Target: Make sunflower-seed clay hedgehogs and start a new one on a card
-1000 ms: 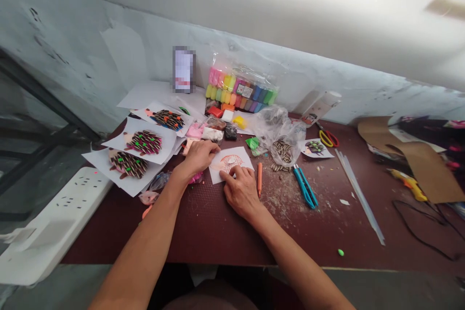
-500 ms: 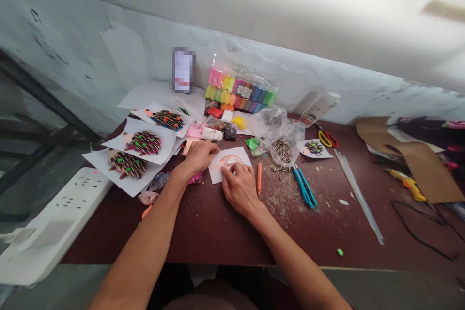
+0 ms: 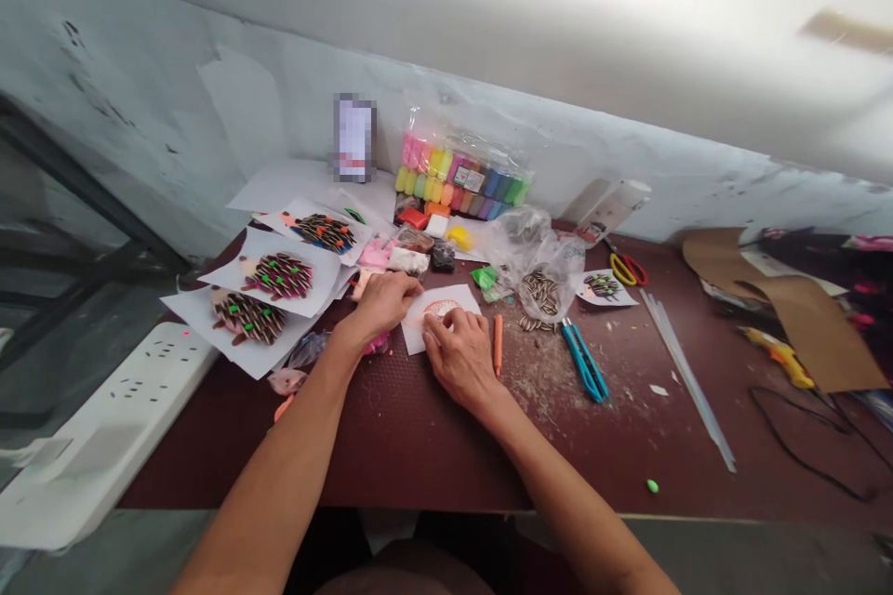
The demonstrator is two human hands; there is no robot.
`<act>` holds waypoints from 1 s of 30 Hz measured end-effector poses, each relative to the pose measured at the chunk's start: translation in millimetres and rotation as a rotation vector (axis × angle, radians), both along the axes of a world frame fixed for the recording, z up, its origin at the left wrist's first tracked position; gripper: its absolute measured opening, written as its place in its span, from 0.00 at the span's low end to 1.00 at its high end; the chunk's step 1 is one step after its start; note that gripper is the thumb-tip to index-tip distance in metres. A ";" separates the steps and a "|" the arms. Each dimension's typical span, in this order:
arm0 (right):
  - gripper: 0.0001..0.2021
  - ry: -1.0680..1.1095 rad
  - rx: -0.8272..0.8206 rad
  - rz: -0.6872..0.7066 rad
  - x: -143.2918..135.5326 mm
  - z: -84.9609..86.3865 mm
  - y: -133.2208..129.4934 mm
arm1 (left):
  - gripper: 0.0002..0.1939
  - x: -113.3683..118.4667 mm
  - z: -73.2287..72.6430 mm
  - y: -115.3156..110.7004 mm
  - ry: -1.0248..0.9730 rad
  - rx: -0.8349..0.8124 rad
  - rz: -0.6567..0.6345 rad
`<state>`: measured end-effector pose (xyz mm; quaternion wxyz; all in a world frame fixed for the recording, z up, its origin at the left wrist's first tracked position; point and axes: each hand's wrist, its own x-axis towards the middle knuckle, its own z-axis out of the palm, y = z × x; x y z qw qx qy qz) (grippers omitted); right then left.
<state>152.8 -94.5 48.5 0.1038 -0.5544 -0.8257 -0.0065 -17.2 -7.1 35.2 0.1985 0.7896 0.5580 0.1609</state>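
A small white paper card (image 3: pixel 413 340) with an orange hedgehog-like outline drawing on it lies on the dark red table between my hands. My left hand (image 3: pixel 388 299) is closed at the card's upper left edge, its bent fingertips together on that edge. Over the lower right part of the drawing, my right hand (image 3: pixel 460 351) has its fingers curled and its thumb close to the index finger. Whatever small thing those fingertips may hold is hidden. An orange marker (image 3: pixel 498 346) lies just right of my right hand.
Left stand finished seed hedgehogs on paper (image 3: pixel 279 277) and a power strip (image 3: pixel 132 428). Behind are wrapped clay blocks (image 3: pixel 413 218) and a colourful clay pack (image 3: pixel 460 175). Striped seeds (image 3: pixel 542 291), a blue cutter (image 3: pixel 584 361), scissors (image 3: pixel 629 270), glue sticks (image 3: pixel 687 376) and a glue gun (image 3: pixel 779 355) lie right.
The view has shifted very slightly. My right hand's fingers have moved a little over the drawing; my left hand stays at the card's edge.
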 end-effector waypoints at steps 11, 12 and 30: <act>0.13 -0.068 0.017 0.048 -0.1 3.9 10.1 | 0.13 0.1 -0.4 -1.1 -0.005 0.015 -0.004; 0.13 -0.077 0.024 0.056 -0.4 4.3 11.1 | 0.13 0.2 -0.3 -1.2 -0.003 0.015 -0.004; 0.13 -0.067 0.060 0.090 -3.6 0.6 11.4 | 0.13 -1.0 -0.7 -0.5 -0.037 -0.007 -0.008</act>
